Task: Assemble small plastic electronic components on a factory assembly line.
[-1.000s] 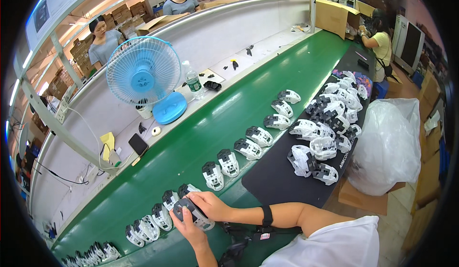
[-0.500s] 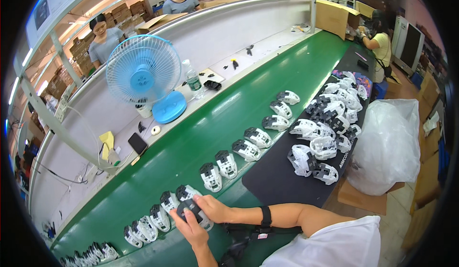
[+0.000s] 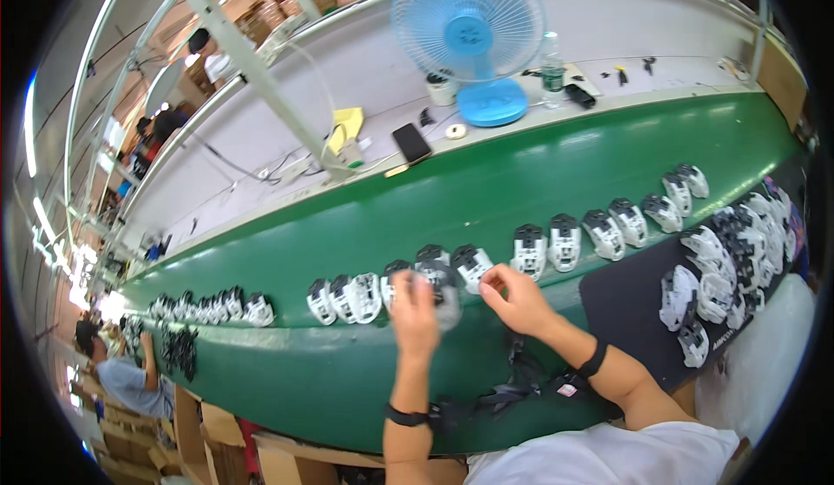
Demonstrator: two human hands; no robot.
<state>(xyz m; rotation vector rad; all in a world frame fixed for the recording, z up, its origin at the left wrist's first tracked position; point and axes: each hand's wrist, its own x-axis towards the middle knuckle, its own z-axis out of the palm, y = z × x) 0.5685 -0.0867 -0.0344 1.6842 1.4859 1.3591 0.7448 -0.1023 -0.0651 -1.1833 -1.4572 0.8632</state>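
Observation:
My left hand [image 3: 413, 316] is closed on a computer mouse [image 3: 446, 298] with a dark top, blurred by motion, held just over the near edge of the green belt. My right hand [image 3: 519, 298] is apart from it on the right, fingers curled and thumb off them, with nothing visible in its grasp. White-and-black mouse shells stand in a row along the belt. One shell [image 3: 471, 266] is just left of my right fingertips, and another [image 3: 529, 252] is beyond that hand. Part of a shell [image 3: 396, 278] behind my left fingers is hidden.
A black mat [image 3: 625, 298] at right bears a pile of mouse shells [image 3: 714, 294]. On the far ledge stand a blue fan [image 3: 492, 103], a bottle [image 3: 552, 77] and a phone [image 3: 411, 143]. Black cables [image 3: 180, 350] lie left. A person [image 3: 130, 385] sits at far left.
The view has swung left, so the fan and mouse row appear farther right. Both hands were on the dark-topped mouse; my right hand has let go and moved right, while my left keeps it.

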